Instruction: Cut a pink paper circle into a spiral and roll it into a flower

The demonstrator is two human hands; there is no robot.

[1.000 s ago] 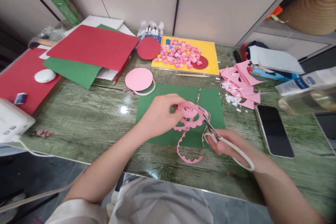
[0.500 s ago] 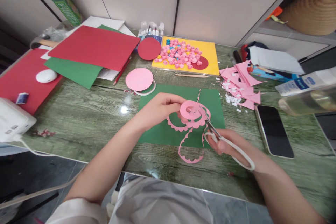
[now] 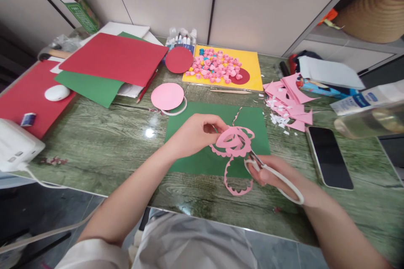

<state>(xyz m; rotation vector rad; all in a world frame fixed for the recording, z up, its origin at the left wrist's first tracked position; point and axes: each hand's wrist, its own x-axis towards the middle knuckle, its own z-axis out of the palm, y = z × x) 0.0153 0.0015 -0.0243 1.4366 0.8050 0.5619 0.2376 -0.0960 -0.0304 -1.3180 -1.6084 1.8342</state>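
**Pink spiral held to the scissors over green card**

Left grip (image 3: 195, 134) closed in a pinch, thumb and fingertips on the left edge of a pink paper spiral (image 3: 233, 141). Held up just above a green sheet (image 3: 202, 162) lying flat in the middle of the table (image 3: 104, 147). Scalloped along its outer edge and coiled in loose loops, with a tail drooping past the sheet's near edge.

Right grip (image 3: 277, 176) wrapped shut around white-handled scissors (image 3: 292, 191), fingers through the loops, blades pointing up and left into the right side of the spiral. Cannot tell how far apart the blades stand.

To the right, well apart from the scissors, a dark phone (image 3: 328, 155) lying flat. Beyond it, a heap of pink scraps (image 3: 290, 96) with small white snippets beside. Just behind the green sheet, a pink disc (image 3: 167, 96) resting on a white ring. Farther back, a yellow sheet (image 3: 252, 75) strewn with small pink paper roses (image 3: 214, 67), and a red disc (image 3: 179, 59) just to its left. At far left, a red sheet (image 3: 113, 56) overlapping green card, and a white mouse (image 3: 57, 92) near it.
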